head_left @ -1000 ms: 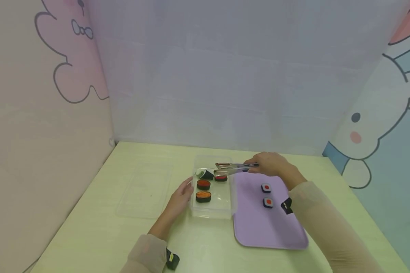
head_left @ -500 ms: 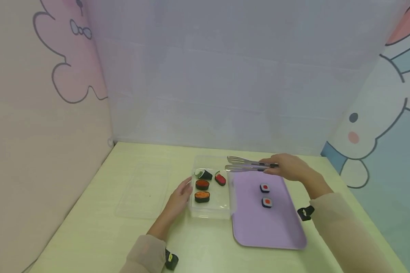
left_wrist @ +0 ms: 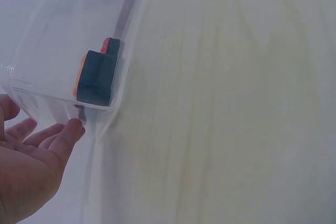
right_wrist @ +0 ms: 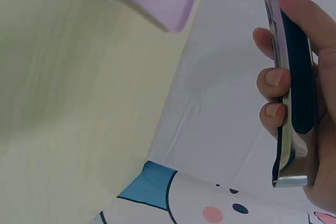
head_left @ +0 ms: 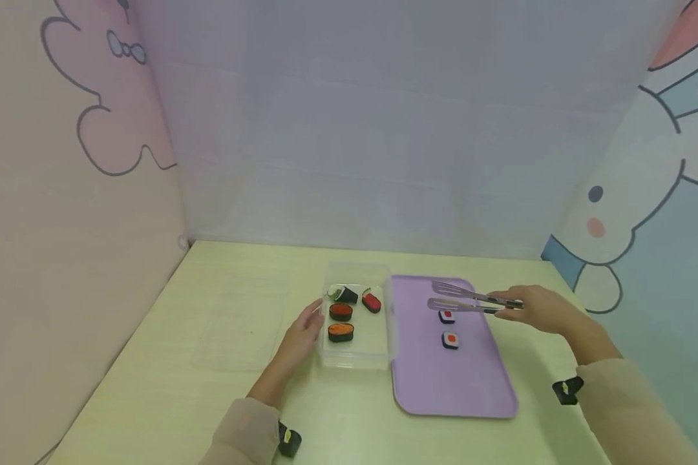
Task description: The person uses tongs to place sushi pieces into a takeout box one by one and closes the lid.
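Observation:
My right hand [head_left: 542, 311] grips metal tongs [right_wrist: 297, 72] by their dark handle. The tongs' two arms stand apart with nothing between them, over the far part of a purple tray [head_left: 450, 391]. Two square sushi rolls with red centres, a far one [head_left: 446, 318] and a nearer one [head_left: 450, 340], lie on the tray. My left hand [head_left: 298, 337] touches the left wall of a clear plastic box [head_left: 355, 361], fingers loosely extended. Inside are orange-topped sushi [head_left: 340, 333], red-orange-topped sushi [head_left: 340, 313], a dark roll with green [head_left: 346, 296] and bright red sushi [head_left: 371, 301].
A clear flat lid [head_left: 232, 369] lies on the pale yellow table [head_left: 326, 420], left of the box. The tray stands directly right of the box. Fabric walls printed with cartoon animals, one a white rabbit [head_left: 622, 213], border the table at the back and both sides.
My right hand has drawn the tongs rightward from the box to above the tray. The bright red sushi is left in the box, free of the tongs. My left hand stays at the box.

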Demonstrator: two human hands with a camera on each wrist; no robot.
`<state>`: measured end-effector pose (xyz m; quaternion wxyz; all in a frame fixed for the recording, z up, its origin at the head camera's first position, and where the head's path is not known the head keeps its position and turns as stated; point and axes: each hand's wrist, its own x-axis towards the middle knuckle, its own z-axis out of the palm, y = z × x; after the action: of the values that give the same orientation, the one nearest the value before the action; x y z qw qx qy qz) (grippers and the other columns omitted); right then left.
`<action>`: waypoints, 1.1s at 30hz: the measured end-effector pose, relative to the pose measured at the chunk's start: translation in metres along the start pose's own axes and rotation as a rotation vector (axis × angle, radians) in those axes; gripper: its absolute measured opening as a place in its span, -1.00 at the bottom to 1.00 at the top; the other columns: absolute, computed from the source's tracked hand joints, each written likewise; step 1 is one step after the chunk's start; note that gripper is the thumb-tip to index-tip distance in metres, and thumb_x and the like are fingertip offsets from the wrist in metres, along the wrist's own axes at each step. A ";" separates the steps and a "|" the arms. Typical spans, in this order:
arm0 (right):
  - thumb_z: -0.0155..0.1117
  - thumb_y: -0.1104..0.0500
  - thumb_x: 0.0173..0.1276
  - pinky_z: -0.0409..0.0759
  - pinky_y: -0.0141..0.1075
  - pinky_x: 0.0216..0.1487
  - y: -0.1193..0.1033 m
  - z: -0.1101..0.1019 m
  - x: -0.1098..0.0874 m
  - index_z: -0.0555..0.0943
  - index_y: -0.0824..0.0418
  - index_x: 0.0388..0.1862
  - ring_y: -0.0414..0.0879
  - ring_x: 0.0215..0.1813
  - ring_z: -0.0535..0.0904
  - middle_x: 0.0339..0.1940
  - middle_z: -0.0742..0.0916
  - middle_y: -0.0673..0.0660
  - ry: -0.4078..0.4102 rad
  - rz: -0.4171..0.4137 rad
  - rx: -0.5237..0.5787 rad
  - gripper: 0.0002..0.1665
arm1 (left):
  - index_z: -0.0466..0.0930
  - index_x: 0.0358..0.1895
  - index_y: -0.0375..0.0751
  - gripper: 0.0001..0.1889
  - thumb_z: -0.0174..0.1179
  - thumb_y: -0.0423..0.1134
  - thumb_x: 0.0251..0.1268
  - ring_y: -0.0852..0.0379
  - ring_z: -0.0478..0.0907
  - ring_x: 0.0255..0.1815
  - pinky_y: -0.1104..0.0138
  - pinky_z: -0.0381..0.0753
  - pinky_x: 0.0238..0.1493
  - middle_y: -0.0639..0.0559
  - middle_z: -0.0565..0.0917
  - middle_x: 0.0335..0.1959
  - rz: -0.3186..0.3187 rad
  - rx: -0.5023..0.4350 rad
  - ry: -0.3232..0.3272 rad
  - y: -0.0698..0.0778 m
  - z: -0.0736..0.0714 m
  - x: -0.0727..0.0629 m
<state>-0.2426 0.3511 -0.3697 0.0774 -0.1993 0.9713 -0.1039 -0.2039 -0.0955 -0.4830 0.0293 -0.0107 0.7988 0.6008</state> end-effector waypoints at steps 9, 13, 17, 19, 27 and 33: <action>0.38 -0.04 0.28 0.59 0.03 -0.23 0.023 0.014 -0.003 0.63 0.28 0.15 0.04 -0.17 0.60 -0.09 0.70 0.23 -0.051 -0.039 -0.040 -0.43 | 0.21 0.48 -0.15 -0.51 -0.09 -0.17 0.58 -0.22 0.27 0.38 -0.03 0.34 0.29 -0.30 0.34 0.38 -0.001 -0.014 0.001 0.002 -0.002 -0.001; 0.35 -0.05 0.31 0.58 0.14 -0.13 0.024 0.018 0.000 0.64 0.29 0.12 0.22 -0.04 0.62 -0.06 0.71 0.28 -0.043 -0.057 -0.046 -0.46 | 0.20 0.49 -0.16 -0.51 -0.09 -0.17 0.58 -0.22 0.28 0.38 -0.03 0.35 0.29 -0.30 0.34 0.38 0.001 -0.016 -0.005 0.003 -0.001 -0.001; 0.30 -0.06 0.36 0.55 0.19 -0.05 0.022 0.022 0.003 0.62 0.29 0.16 0.32 0.06 0.57 0.01 0.69 0.32 -0.030 -0.062 -0.005 -0.45 | 0.20 0.49 -0.16 -0.51 -0.09 -0.17 0.58 -0.21 0.29 0.38 -0.03 0.36 0.28 -0.30 0.34 0.38 0.003 -0.011 -0.004 0.001 -0.001 0.000; 0.28 -0.07 0.38 0.54 0.20 -0.04 0.019 0.021 0.005 0.61 0.28 0.18 0.33 0.07 0.56 0.03 0.67 0.33 -0.018 -0.056 0.010 -0.45 | 0.20 0.48 -0.17 -0.51 -0.09 -0.18 0.59 -0.22 0.29 0.37 -0.02 0.37 0.28 -0.31 0.35 0.37 0.008 -0.013 -0.003 0.000 0.000 0.000; 0.27 -0.04 0.40 0.53 0.20 -0.01 -0.010 0.009 0.015 0.60 0.24 0.21 0.30 0.08 0.56 0.06 0.67 0.31 0.053 -0.085 0.017 -0.48 | 0.22 0.47 -0.20 -0.50 -0.11 -0.13 0.59 -0.25 0.30 0.36 -0.03 0.38 0.26 -0.33 0.36 0.36 0.037 -0.011 0.002 0.002 -0.002 -0.001; 0.26 -0.07 0.39 0.53 0.17 0.01 -0.039 0.005 0.026 0.60 0.24 0.22 0.24 0.07 0.58 0.03 0.68 0.25 0.076 -0.132 0.007 -0.45 | 0.21 0.48 -0.17 -0.49 -0.12 -0.10 0.59 -0.26 0.31 0.35 -0.05 0.39 0.25 -0.32 0.37 0.36 0.014 -0.007 -0.011 0.004 -0.002 -0.003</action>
<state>-0.2508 0.3050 -0.3682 0.0341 -0.2584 0.9580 -0.1197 -0.2012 -0.0967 -0.4787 0.0295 -0.0017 0.7965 0.6039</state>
